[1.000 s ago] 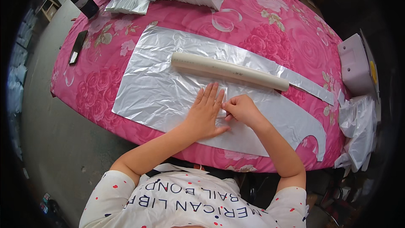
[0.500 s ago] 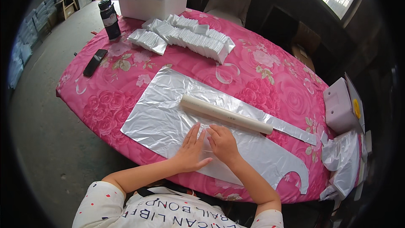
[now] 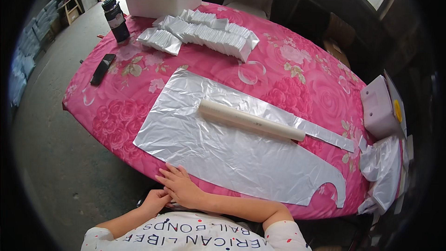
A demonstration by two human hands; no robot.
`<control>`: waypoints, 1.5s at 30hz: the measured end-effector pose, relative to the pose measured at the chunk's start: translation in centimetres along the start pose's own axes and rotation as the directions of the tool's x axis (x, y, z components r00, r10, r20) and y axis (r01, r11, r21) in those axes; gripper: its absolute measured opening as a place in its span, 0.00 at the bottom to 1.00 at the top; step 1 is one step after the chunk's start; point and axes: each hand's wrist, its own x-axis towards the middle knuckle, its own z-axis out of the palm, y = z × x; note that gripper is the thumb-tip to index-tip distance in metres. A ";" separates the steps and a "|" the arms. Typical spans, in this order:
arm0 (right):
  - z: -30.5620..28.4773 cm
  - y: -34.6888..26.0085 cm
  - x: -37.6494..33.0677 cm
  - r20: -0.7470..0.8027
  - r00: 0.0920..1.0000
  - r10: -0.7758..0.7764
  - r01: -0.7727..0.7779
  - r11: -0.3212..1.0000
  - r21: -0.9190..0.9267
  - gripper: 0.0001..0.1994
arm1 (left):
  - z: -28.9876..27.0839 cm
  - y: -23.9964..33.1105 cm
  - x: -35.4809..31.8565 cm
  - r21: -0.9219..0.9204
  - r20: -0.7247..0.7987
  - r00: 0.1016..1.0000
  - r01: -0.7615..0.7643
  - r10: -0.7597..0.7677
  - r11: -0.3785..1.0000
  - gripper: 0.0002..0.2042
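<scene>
While your right hand [image 3: 183, 188] rests open-fingered at the table edge, one plastic sheet [image 3: 232, 153] lies just beyond, bearing one roll [image 3: 251, 121]; your left hand [image 3: 155, 201] is loosely curled, holding nothing.

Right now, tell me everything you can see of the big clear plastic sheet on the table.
The plastic sheet is thin, shiny and see-through grey, lightly creased. It lies flat on the pink flowered tablecloth, cut to a shape: wide at the left, a long narrow strip running right, and a curved hooked cut-out at the lower right. A pale roll lies across its upper part. Its near edge runs along the table's edge, close to the right hand; whether they touch cannot be told. The left hand sits below the table edge, off it.
</scene>
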 end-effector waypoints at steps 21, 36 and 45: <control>-17.1 4.9 -1.6 0.052 0.951 0.304 -0.304 0.898 0.319 0.04 | 4.4 4.2 3.6 0.481 0.073 0.780 -0.574 0.622 0.663 0.05; -15.1 5.7 -3.7 -0.015 0.915 0.404 -0.389 0.890 0.239 0.03 | 0.4 1.6 2.0 0.554 -0.010 0.514 -0.712 0.858 0.433 0.06; -14.1 5.6 -3.6 -0.045 0.926 0.375 -0.359 0.910 0.208 0.03 | -1.1 -1.7 1.4 0.631 0.470 0.631 -0.729 0.618 0.264 0.17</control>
